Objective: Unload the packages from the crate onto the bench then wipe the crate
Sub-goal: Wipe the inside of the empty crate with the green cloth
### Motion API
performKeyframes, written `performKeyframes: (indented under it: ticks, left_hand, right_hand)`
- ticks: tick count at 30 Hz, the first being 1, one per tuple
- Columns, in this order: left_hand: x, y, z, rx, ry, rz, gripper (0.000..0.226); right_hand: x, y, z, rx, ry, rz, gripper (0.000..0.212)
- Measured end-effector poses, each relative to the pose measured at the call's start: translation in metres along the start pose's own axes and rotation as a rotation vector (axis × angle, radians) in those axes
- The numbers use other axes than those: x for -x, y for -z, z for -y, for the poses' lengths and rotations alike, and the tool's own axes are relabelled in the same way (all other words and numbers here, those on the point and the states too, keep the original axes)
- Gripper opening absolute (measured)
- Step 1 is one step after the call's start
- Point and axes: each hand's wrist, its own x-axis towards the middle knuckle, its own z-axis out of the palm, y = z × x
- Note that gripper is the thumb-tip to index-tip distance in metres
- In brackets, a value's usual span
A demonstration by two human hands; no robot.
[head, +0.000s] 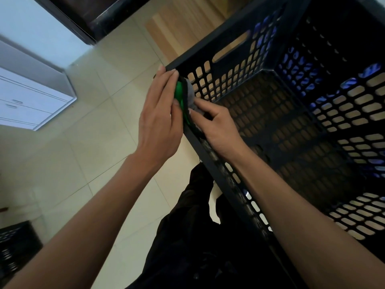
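A black perforated plastic crate (291,113) fills the right side of the head view, and nothing lies inside it. A green and grey cloth (184,97) is draped over the crate's near-left rim, close to the corner. My left hand (160,119) lies flat against the outside of that rim, fingers straight, pressing on the cloth's green part. My right hand (216,126) reaches inside the crate and pinches the cloth's grey part against the inner wall. Blue packages (300,67) show through the holes of the far wall, outside the crate.
The crate stands on a light wooden bench (183,24). Pale floor tiles (100,113) spread to the left, with a white drawer cabinet (31,101) at the far left. Another black crate (14,251) sits at the bottom left. My dark trousers (187,236) are below.
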Motion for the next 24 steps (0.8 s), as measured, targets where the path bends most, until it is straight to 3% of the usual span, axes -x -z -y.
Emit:
performKeyframes:
  ticks: [4, 7, 15, 20, 24]
  left_hand:
    - [-0.001, 0.000, -0.001, 0.005, 0.001, -0.013, 0.046]
    - [-0.001, 0.002, -0.003, -0.005, 0.014, -0.010, 0.047]
    - [-0.001, 0.005, -0.005, -0.057, 0.018, 0.007, 0.046]
    - [-0.001, 0.003, -0.007, -0.049, 0.017, -0.004, 0.046]
    - [-0.001, 0.001, -0.006, -0.049, 0.017, -0.012, 0.046]
  right_hand:
    - [0.001, 0.000, -0.012, 0.132, 0.089, -0.014, 0.021]
    - [-0.001, 0.006, -0.034, 0.251, 0.099, -0.020, 0.022]
    - [-0.028, 0.036, -0.112, 0.749, -0.240, 0.130, 0.024]
    - [-0.029, 0.034, -0.115, 0.558, -0.354, 0.046, 0.025]
    - [-0.014, 0.027, -0.080, 0.428, -0.224, -0.040, 0.033]
